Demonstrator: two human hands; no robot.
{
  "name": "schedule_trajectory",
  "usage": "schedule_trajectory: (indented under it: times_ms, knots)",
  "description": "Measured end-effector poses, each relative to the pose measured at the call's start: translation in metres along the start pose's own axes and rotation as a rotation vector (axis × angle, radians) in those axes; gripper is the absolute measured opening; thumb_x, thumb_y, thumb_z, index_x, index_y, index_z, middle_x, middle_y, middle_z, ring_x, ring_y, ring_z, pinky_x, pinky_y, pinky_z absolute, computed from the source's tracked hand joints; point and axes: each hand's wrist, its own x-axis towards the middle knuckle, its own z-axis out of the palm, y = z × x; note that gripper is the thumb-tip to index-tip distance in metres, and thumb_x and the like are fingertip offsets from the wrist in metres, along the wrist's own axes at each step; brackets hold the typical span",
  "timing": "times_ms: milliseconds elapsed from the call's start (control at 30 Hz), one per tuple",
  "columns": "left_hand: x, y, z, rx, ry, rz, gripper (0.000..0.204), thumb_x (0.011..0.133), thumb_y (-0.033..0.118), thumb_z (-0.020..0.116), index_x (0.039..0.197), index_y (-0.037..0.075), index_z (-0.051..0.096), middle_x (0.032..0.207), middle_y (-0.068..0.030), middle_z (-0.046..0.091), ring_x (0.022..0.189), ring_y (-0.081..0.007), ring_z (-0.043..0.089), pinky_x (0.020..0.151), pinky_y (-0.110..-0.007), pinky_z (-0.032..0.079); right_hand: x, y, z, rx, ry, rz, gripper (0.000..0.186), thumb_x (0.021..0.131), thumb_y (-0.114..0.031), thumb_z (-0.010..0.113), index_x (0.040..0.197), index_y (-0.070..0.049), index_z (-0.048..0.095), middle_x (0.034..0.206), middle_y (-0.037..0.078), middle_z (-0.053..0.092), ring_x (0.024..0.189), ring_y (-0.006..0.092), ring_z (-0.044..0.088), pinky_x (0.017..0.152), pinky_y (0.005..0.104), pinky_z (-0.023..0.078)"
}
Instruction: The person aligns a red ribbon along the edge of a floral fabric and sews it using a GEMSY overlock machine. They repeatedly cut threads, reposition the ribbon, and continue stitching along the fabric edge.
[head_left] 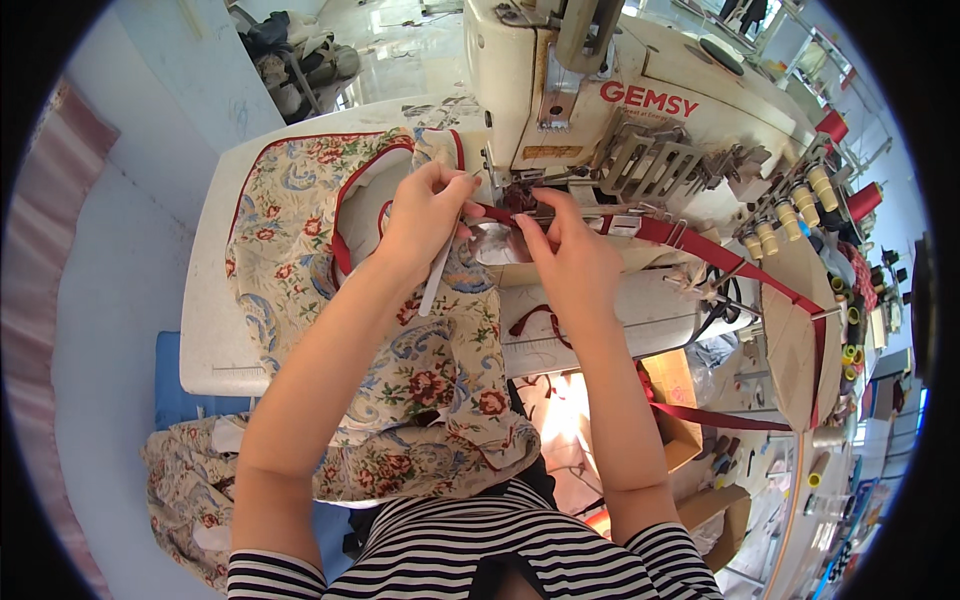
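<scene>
A sewing machine (570, 120) with a cream body stands in front of me. My left hand (428, 215) is closed around a slim silver tool (434, 280) that looks like tweezers, just left of the needle area. Beneath that hand lies floral fabric (290, 220) edged with red binding, spread over the table's left half and hanging toward my lap. My right hand (575, 255) has its thumb and forefinger at a red binding tape (680, 236), close to the machine's foot. The fingers partly hide the tape's end and the needle.
The tape runs through metal guides to a flat round holder (795, 340) at the right. Thread cones (822, 188) stand along the machine's right side. Cardboard boxes (680, 400) sit below the table (225, 370). More floral cloth (180, 490) is heaped at the lower left.
</scene>
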Motion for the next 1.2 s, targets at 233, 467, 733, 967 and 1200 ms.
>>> schedule_trajectory:
  times_ms: [233,467,733,967,1200]
  knots:
    - [0.005,-0.008,0.002,-0.436,-0.021,0.048,0.019,0.088,0.013,0.053,0.095,-0.005,0.052,0.094,-0.0100,0.057,0.080,-0.0147,0.061,0.069,-0.025,0.053,0.015,0.001,0.000,-0.143,0.000,-0.060,0.014,0.083,-0.025,0.063,0.091,-0.015,0.059,0.055,0.005,0.058,0.051,0.0250,0.059,0.047,0.0360,0.042]
    - [0.007,-0.009,0.008,-0.595,0.024,0.045,0.020,0.088,0.012,0.054,0.095,-0.006,0.053,0.097,-0.0117,0.058,0.086,-0.0180,0.060,0.085,-0.028,0.052,0.013,0.005,-0.010,0.587,-0.219,0.208,0.013,0.086,-0.021,0.061,0.090,-0.009,0.059,0.053,0.000,0.051,0.045,0.0108,0.044,0.045,0.0264,0.033]
    - [0.002,-0.009,-0.016,-0.641,0.122,0.171,0.012,0.089,0.006,0.052,0.089,-0.005,0.049,0.095,-0.0169,0.060,0.090,-0.0234,0.063,0.085,-0.030,0.053,0.006,-0.009,-0.036,1.240,-0.524,0.515,0.016,0.091,-0.019,0.054,0.096,-0.005,0.058,0.060,-0.004,0.047,0.048,0.0019,0.034,0.044,0.0184,0.025]
    - [-0.001,-0.020,-0.045,-0.634,0.215,0.197,0.017,0.090,0.009,0.053,0.092,-0.007,0.051,0.098,-0.0174,0.061,0.092,-0.0230,0.063,0.085,-0.029,0.053,-0.007,-0.017,-0.028,1.242,-0.611,0.390,0.037,0.093,-0.017,0.050,0.127,-0.004,0.049,0.072,0.003,0.059,0.048,0.0037,0.041,0.046,0.0174,0.032]
    - [0.004,-0.027,-0.086,-0.700,0.302,0.206,0.018,0.091,0.006,0.050,0.098,-0.011,0.051,0.100,-0.0186,0.060,0.093,-0.0225,0.063,0.084,-0.027,0.055,-0.036,-0.022,-0.032,1.189,-0.577,0.378,0.042,0.092,-0.016,0.050,0.132,-0.004,0.045,0.080,0.007,0.064,0.050,0.0048,0.047,0.049,0.0177,0.037]
